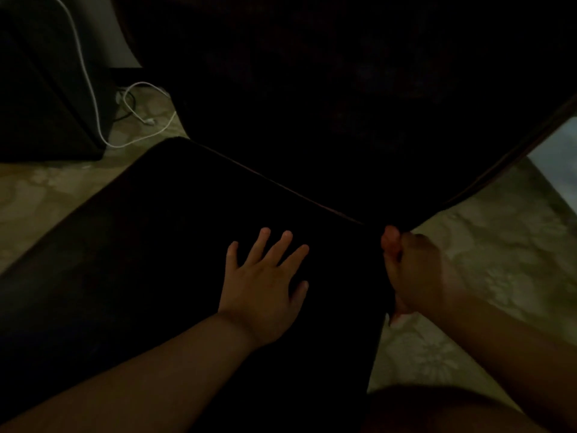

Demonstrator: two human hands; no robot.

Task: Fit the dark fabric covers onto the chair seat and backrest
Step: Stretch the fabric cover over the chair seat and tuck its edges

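Your left hand lies flat on the dark seat cover, fingers straight and spread wide, palm down, holding nothing. Your right hand is closed in a fist on the dark fabric at the corner where the seat meets the backrest, just to the right of your left hand; its fingers are curled round a bunched fold of cloth, thumb side up. From that grip a taut fabric edge runs up and away to the right, forming the lower border of the backrest cover, which fills the area beyond both hands. A thin seam line runs from the right hand's grip diagonally up and to the left, marking where the seat cover meets the backrest cover. The lighting is very dim, so you cannot tell from this view whether either cover sits fully over the chair beneath, nor how the fabric lies on the far side. The seat cover extends to the left of and below your left hand, its left edge rounded. The patterned floor shows to the right of your right hand and again to the left of the seat. Well beyond your left hand, up and to the left, a white cable trails down beside a dark cabinet and loops on the floor.
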